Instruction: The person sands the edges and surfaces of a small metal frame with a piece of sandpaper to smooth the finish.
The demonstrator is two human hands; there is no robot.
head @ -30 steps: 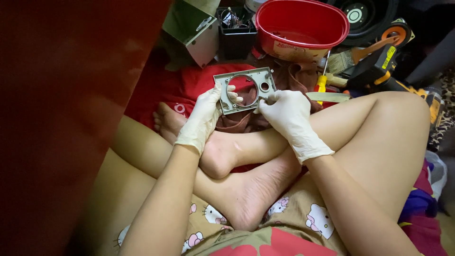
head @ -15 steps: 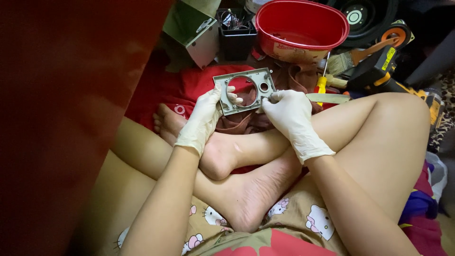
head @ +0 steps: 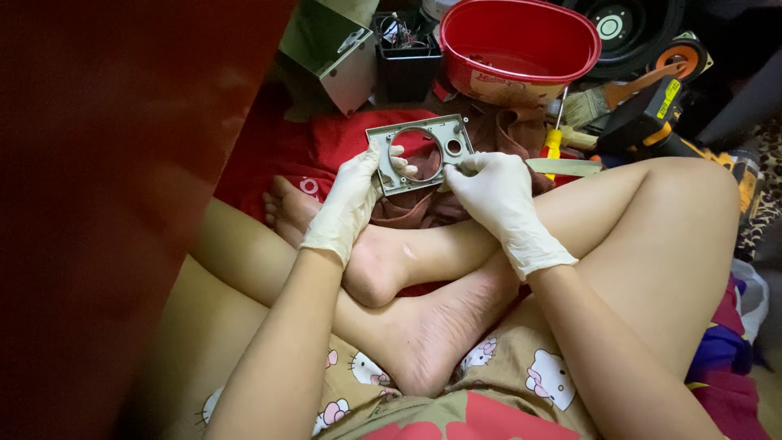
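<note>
The head view looks down on a person sitting cross-legged, both hands in pale latex gloves. The left hand (head: 346,200) grips the left edge of a grey rectangular faceplate (head: 423,152), fingers curled behind it and one fingertip showing through its large round opening. The plate is held tilted above the crossed feet, in front of a rumpled red cloth (head: 285,143), and has a smaller round hole near its right side. The right hand (head: 497,195) is closed, fingertips pinched together at the plate's lower right corner; whether it pinches a small tool or only the plate's edge cannot be told. So the plate sits between the two hands, just beyond their fingertips.

Behind the plate stands a red plastic tub (head: 517,45), with a small black bin of parts (head: 406,53) and a grey metal box (head: 334,49) to its left. To the right lie a yellow-handled screwdriver (head: 554,134), a paintbrush (head: 607,98) and a black-and-yellow power tool (head: 652,118).
</note>
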